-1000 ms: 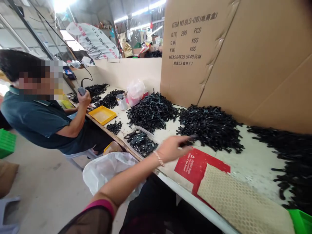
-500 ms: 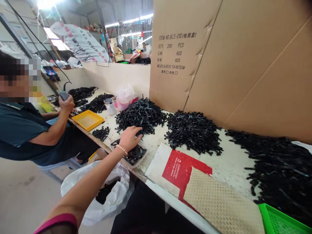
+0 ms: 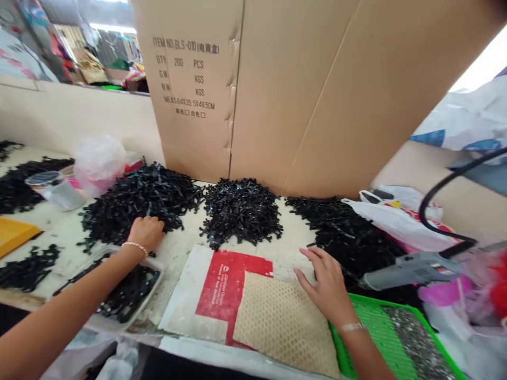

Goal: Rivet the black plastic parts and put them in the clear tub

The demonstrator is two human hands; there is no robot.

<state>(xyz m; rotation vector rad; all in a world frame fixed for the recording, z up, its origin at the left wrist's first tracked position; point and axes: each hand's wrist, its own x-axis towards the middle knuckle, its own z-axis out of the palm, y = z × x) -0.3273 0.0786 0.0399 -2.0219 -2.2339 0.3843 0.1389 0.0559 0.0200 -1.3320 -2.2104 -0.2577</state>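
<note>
My left hand is at the front edge of a pile of small black strip-like parts, its fingers curled down so that the tips are hidden. Just below that wrist stands a clear plastic tub holding more black parts. My right hand hovers with fingers spread over the corner of a beige honeycomb-patterned mat, holding nothing. Close to its fingertips lies a heap of longer black strips. Under the mat is a red and white cardboard sheet.
Another black heap sits in the middle, before a tall cardboard sheet. At the right are a green basket with small metal bits and a grey corded power tool. A white tin and yellow tray are at left.
The view has swung right, and the co-worker is out of sight. My left hand has moved from above the tub to the pile's edge. My right hand has come into view.
</note>
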